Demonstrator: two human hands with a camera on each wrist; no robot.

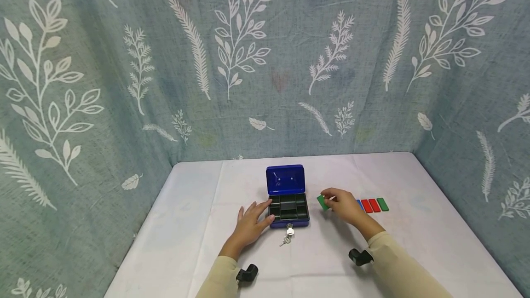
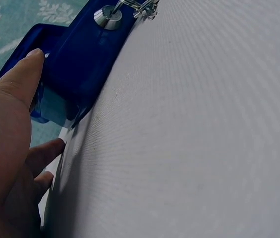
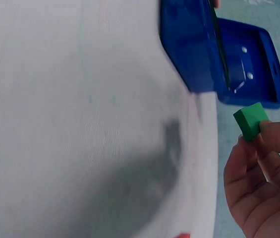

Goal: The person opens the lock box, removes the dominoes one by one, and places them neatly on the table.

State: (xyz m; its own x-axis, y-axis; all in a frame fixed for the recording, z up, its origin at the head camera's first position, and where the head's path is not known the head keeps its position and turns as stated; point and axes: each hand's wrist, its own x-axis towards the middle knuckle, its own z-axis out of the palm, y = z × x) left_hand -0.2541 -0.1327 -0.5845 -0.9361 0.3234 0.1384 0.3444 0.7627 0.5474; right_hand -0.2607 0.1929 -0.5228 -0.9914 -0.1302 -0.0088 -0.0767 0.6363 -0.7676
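Note:
A blue cash box (image 1: 290,225) stands on the table with its lid (image 1: 285,179) raised and a black divided tray (image 1: 289,203) inside. At its left side is my left hand (image 1: 248,224), fingers extended, with the thumb and a fingertip touching the box's edge. To the right of the box my right hand (image 1: 345,205) pinches a green block (image 3: 251,120) between thumb and fingers, held above the cloth. A small bunch of keys (image 1: 286,240) hangs from the lock (image 2: 108,19) at the front of the box.
Past my right hand lie a blue piece (image 1: 360,204), two red pieces (image 1: 374,205) and a green piece (image 1: 383,204) in a row. White cloth covers the table (image 1: 198,224). Leaf-patterned curtains (image 1: 285,68) stand behind and on both sides.

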